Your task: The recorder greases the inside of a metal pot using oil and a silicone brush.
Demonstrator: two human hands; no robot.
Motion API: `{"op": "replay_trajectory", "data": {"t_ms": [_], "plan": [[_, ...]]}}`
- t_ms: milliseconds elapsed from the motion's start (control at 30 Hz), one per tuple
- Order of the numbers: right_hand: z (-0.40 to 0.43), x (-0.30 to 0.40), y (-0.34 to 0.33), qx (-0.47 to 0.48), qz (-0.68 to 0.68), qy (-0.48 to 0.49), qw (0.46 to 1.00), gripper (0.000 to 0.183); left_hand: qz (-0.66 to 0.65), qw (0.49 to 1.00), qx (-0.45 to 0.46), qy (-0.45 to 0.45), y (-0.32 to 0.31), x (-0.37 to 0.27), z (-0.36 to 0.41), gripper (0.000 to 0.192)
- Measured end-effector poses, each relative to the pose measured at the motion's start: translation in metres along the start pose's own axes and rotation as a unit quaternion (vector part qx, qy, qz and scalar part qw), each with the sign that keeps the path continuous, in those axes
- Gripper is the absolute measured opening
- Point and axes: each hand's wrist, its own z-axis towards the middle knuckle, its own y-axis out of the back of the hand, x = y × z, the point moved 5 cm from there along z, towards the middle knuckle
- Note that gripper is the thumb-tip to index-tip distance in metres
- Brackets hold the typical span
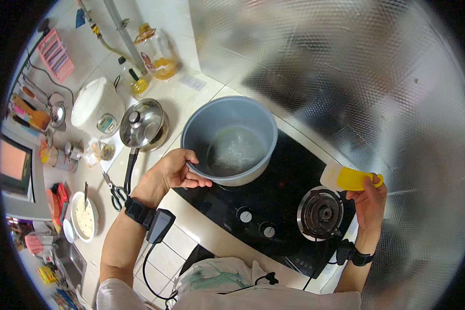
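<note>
My left hand (182,170) grips the near-left rim of a grey-coated cooking pot (195,128), thumb inside and fingers outside. The pot is over the left part of a black glass gas hob (290,170); whatever supports it is hidden. A cloudy wet patch with whitish residue (236,149) covers its bottom. My right hand (370,197) holds a yellow plastic scraper (352,179) with a pale flat end, by its looped handle. That hand is raised at the right, above and beside the bare right burner (321,213).
Left of the pot stand a lidded saucepan (143,124), a white rice cooker (97,104) and kitchen scissors (117,192). Oil bottles (138,83) are by the wall. A bowl of pale mixture (84,217) is near the sink (73,257). Foil sheeting (314,69) borders the hob.
</note>
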Motion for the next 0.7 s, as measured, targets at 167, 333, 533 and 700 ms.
{"op": "replay_trajectory", "data": {"t_ms": [167,333,533,700], "plan": [[0.001,0.016,-0.025,0.058,-0.021,0.007,0.998,0.005,-0.017,0.992,-0.001,-0.123,-0.003,0.024,-0.031,0.033],[-0.011,0.014,-0.054,0.058,-0.051,0.013,0.997,0.01,-0.046,0.978,-0.04,-0.198,0.018,0.058,-0.062,0.03],[-0.044,0.018,-0.118,0.109,-0.087,0.04,0.99,0.015,-0.061,0.949,-0.126,-0.282,0.071,0.116,-0.133,0.038],[-0.104,0.013,-0.215,0.165,-0.07,0.047,0.983,0.017,-0.074,0.908,-0.27,-0.313,0.134,0.184,-0.224,0.037]]}}
